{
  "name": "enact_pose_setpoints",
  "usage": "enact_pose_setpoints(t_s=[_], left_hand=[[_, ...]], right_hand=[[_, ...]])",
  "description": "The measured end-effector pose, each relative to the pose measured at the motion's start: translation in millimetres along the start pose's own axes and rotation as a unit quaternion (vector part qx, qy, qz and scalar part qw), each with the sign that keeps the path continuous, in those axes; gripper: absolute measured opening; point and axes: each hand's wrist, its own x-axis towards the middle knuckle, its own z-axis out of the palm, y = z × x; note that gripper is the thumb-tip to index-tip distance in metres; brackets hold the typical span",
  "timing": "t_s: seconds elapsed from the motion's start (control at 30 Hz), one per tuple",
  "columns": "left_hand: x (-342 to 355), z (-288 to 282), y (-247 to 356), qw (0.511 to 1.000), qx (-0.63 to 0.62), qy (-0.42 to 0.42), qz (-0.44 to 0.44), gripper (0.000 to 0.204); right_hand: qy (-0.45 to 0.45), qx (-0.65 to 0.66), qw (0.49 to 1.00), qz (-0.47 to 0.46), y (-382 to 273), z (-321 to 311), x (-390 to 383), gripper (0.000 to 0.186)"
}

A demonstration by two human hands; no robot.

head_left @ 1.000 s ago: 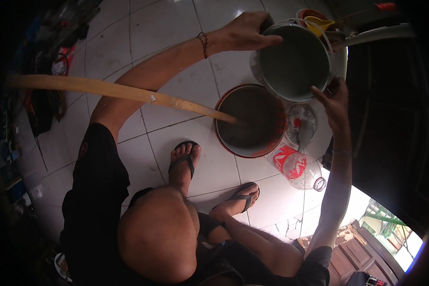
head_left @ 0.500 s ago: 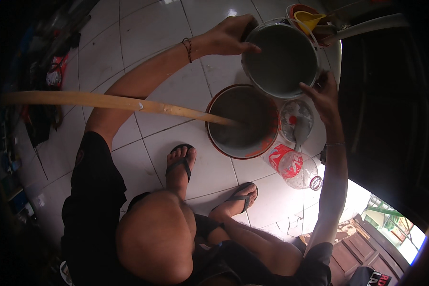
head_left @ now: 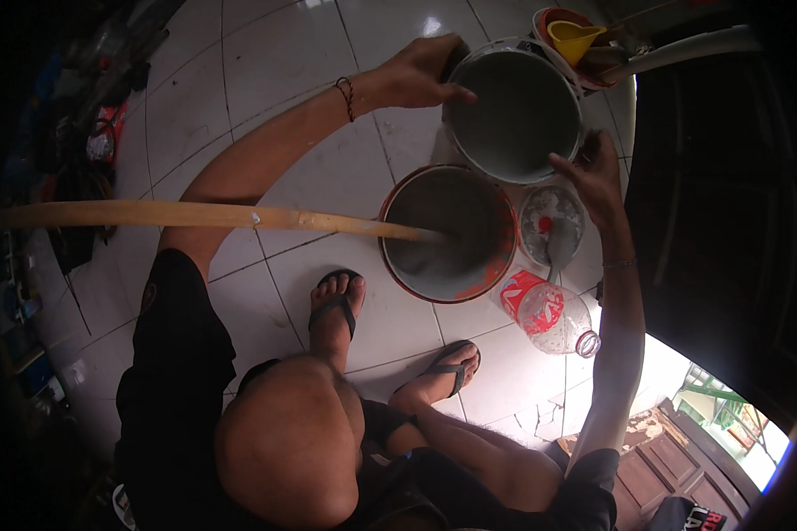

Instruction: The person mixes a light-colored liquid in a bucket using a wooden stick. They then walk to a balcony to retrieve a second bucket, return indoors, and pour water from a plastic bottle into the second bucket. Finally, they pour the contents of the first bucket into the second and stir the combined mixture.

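Note:
A pale-rimmed bucket [head_left: 515, 115] holds what looks like grey, smooth contents. My left hand [head_left: 427, 73] is closed on its left side, thumb over the rim. On the right side, my right hand [head_left: 598, 177] grips it with the thumb at the rim and the fingers partly hidden. Just below it, toward me, stands an orange-rimmed bucket [head_left: 512, 257] with a greyish inside. A long wooden stick [head_left: 292, 219] leans out of that bucket to the left, crossing over my left forearm. Whether the two buckets touch, I cannot tell.
A clear round tub [head_left: 576, 239] with a red spot and a spoon-like handle is beside the orange-rimmed bucket. Nearer me lies a clear bottle [head_left: 549, 314] with a red label. Behind sits a yellow funnel [head_left: 576, 40] in a reddish container. Dark clutter lines the left.
The pale-rimmed bucket has shifted slightly left with both hands still on it. The outer end of the stick has swung toward me.

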Motion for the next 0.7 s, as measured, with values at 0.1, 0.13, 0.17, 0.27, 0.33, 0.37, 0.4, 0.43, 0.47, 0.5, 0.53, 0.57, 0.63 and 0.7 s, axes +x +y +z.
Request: enact_pose_setpoints(t_s=[0.1, 0.13, 0.17, 0.27, 0.33, 0.37, 0.4, 0.43, 0.47, 0.5, 0.53, 0.57, 0.63, 0.7], left_hand=[[2, 0, -1, 1.0, 0.017, 0.0, -0.006, 0.05], [3, 0, -1, 1.0, 0.026, 0.0, -0.007, 0.05], [4, 0, 0, 0.999, 0.034, -0.002, -0.015, 0.051], [5, 1, 0, 0.998, 0.05, -0.009, -0.035, 0.051], [7, 6, -5, 0.998, 0.039, -0.014, -0.039, 0.051], [8, 8, -8, 0.998, 0.037, -0.013, -0.039, 0.051], [7, 9, -9, 0.998, 0.036, -0.013, -0.041, 0.05], [7, 9, -11, 0.998, 0.035, -0.012, -0.044, 0.05], [7, 8, -13, 0.998, 0.042, -0.013, -0.044, 0.05], [8, 8, -13, 0.998, 0.048, -0.016, -0.043, 0.05], [9, 8, -13, 0.997, 0.055, -0.019, -0.043, 0.05], [9, 8, -13, 0.997, 0.062, -0.027, -0.048, 0.05], [12, 7, -13, 0.995, 0.077, -0.039, -0.056, 0.051], [12, 8, -15, 0.996, 0.056, -0.035, -0.058, 0.052]], right_hand=[[0.001, 0.005, 1.0, 0.02, 0, 0, 1, 0.054], [-0.003, 0.01, 1.0, 0.024, 1, -1, 2, 0.053], [-0.006, 0.015, 0.999, 0.029, 2, -2, 3, 0.052], [-0.009, 0.006, 0.999, 0.037, 7, -2, 7, 0.052], [-0.009, -0.001, 0.999, 0.042, 12, -4, 8, 0.053], [-0.009, 0.0, 0.999, 0.044, 15, -4, 9, 0.053], [-0.01, 0.004, 0.999, 0.047, 17, -4, 10, 0.053], [-0.009, 0.0, 0.999, 0.045, 20, -3, 11, 0.054], [-0.009, -0.003, 0.999, 0.043, 23, -3, 13, 0.055], [-0.006, -0.006, 0.999, 0.042, 26, -3, 14, 0.055], [-0.01, -0.007, 0.999, 0.05, 28, -4, 14, 0.056], [-0.013, -0.007, 0.998, 0.058, 29, -4, 15, 0.056], [-0.017, -0.002, 0.997, 0.069, 30, -6, 17, 0.056], [-0.02, 0.012, 0.997, 0.078, 32, -5, 18, 0.056]])
